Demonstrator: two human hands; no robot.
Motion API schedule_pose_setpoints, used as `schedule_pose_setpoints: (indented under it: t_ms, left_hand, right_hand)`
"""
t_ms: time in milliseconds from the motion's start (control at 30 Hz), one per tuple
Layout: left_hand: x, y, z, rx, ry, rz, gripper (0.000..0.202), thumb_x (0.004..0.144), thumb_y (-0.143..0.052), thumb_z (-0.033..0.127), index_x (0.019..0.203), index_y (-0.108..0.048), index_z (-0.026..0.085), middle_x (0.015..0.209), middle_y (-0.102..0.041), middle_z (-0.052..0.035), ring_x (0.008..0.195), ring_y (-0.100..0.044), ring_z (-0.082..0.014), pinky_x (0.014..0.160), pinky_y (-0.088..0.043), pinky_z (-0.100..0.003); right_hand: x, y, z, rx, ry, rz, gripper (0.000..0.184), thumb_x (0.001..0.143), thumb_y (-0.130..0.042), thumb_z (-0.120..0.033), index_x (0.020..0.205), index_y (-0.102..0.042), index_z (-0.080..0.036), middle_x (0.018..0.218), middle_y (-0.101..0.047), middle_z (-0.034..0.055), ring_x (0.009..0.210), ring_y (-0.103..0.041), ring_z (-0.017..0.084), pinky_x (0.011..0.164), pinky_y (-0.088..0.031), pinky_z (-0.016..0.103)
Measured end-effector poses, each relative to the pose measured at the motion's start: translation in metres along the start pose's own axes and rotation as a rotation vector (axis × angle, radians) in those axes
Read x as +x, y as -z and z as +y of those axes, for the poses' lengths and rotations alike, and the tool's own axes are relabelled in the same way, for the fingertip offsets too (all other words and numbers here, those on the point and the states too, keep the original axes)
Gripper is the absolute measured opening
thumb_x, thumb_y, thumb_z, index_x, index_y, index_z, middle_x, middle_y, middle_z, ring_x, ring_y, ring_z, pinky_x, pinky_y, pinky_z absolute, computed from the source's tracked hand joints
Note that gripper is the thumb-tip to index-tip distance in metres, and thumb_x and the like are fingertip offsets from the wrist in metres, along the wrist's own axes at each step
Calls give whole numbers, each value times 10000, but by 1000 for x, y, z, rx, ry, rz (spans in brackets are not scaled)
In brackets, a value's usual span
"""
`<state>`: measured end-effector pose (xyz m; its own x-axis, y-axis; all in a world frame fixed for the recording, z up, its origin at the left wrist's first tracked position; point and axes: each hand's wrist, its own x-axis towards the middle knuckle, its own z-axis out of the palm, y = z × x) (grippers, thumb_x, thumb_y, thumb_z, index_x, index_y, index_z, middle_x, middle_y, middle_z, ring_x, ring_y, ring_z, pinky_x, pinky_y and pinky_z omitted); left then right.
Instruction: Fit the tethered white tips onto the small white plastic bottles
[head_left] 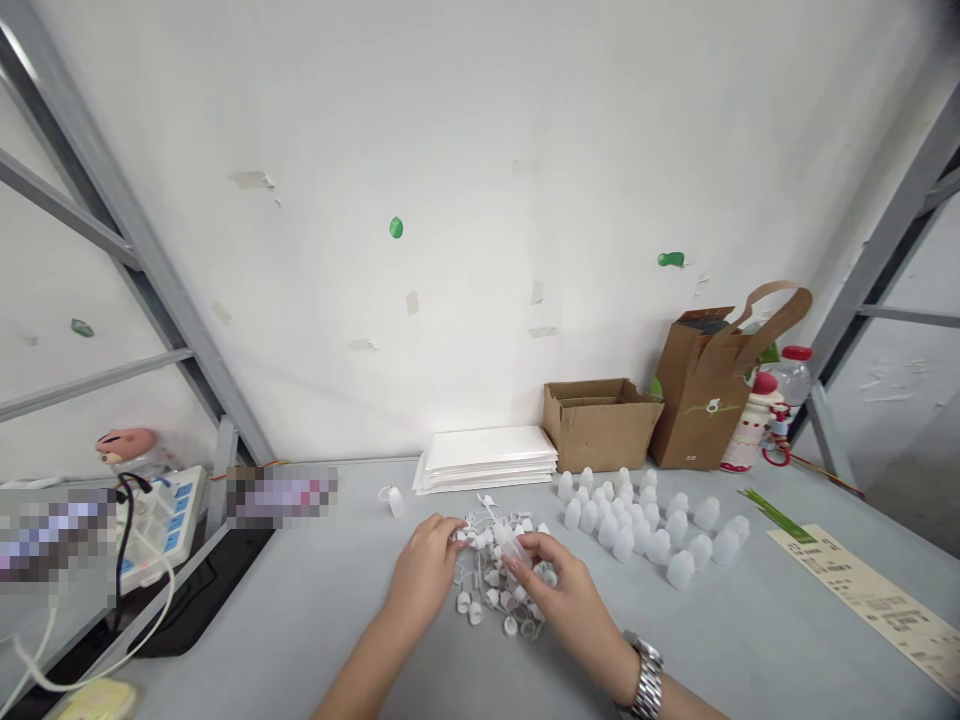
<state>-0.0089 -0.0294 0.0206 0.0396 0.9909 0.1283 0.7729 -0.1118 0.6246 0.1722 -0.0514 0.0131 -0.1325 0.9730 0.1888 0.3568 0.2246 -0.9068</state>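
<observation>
i see right hand (564, 592) lower centre of frame, fingers closed round small bottle (512, 547). left hand (426, 572) half curled, fingertips at cap pile (491, 592) on bench (300, 620); cannot tell if gripping one. bottle likely light, thin-walled, slick: hold mid-body, gently.

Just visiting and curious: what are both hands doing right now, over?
Left hand at the cap pile, grip unclear. Right hand holding small clear bottle above it. White bottles stand clear, to the right.
</observation>
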Motion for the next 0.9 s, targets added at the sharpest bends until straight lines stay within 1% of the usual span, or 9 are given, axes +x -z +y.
schedule_pose_setpoints:
  t_ms: [100, 167, 200, 300, 367, 433, 533, 733, 900]
  left_hand:
    - [1, 1, 2, -156, -15, 79, 254, 767, -428, 265, 894, -641, 210, 883, -599, -70, 879, -554, -217, 807, -404, -342]
    - [2, 2, 7, -395, 31, 73, 219, 741, -485, 295, 862, -647, 209, 883, -615, -63, 847, -567, -211, 784, -424, -332]
    - [2, 3, 9, -548, 66, 40, 207, 724, -521, 308, 852, -645, 202, 892, -627, -63, 842, -574, -209, 772, -430, -324]
    - [0, 3, 17, -1009, 175, -116, 227, 693, -612, 330, 859, -633, 176, 913, -654, -69, 858, -587, -193, 769, -429, -289]
    - [-2, 1, 22, -1227, 212, -200, 231, 690, -641, 327, 852, -627, 164, 915, -662, -75, 888, -588, -186, 801, -417, -281]
    - [-5, -3, 24, -1362, 236, -265, 222, 685, -658, 316, 829, -622, 152, 912, -669, -88, 912, -591, -194, 824, -412, -293]
    - [-8, -8, 27, -1416, 252, -307, 225, 675, -670, 313, 808, -614, 141, 898, -680, -106, 911, -601, -211, 816, -419, -309]
    - [-10, -4, 34, -1331, 211, -265, 237, 655, -680, 337, 791, -607, 157, 869, -697, -88, 888, -609, -211, 821, -407, -305]
    - [-10, -6, 35, -1296, 183, -220, 242, 645, -685, 335, 802, -629, 159, 876, -693, -80, 907, -595, -207, 815, -409, -292]
  right_hand:
    - [0, 0, 2, 1, 13, -1, 236, 786, -525, -399, 870, -602, -193, 788, -617, 21, 777, -550, 188, 733, -410, 296]
    - [-1, 0, 2, 2, 19, -4, 233, 788, -523, -397, 865, -604, -192, 783, -619, 23, 773, -550, 189, 733, -410, 296]
    - [-1, 0, 2, 0, 21, -4, 232, 788, -524, -394, 864, -606, -191, 784, -621, 24, 775, -551, 190, 736, -409, 297]
    - [-2, -1, 0, -25, 46, -15, 224, 785, -534, -387, 864, -621, -197, 808, -634, 29, 805, -543, 197, 753, -400, 300]
    - [-4, -1, -3, -49, 65, -44, 213, 787, -536, -383, 849, -633, -204, 817, -641, 27, 820, -532, 197, 759, -394, 297]
    - [-5, -2, -4, -75, 80, -78, 202, 795, -530, -376, 818, -641, -209, 790, -642, 19, 813, -523, 193, 748, -391, 290]
    - [-7, -4, -5, -109, 104, -88, 196, 798, -530, -369, 803, -645, -210, 741, -631, 9, 780, -518, 184, 727, -387, 279]
    - [-8, -5, -2, -132, 137, -27, 212, 808, -515, -367, 794, -644, -200, 751, -640, 11, 766, -523, 176, 723, -377, 276]
    - [-8, -6, 1, -178, 171, 47, 211, 799, -526, -368, 730, -614, -188, 680, -614, 7, 703, -512, 167, 696, -373, 276]
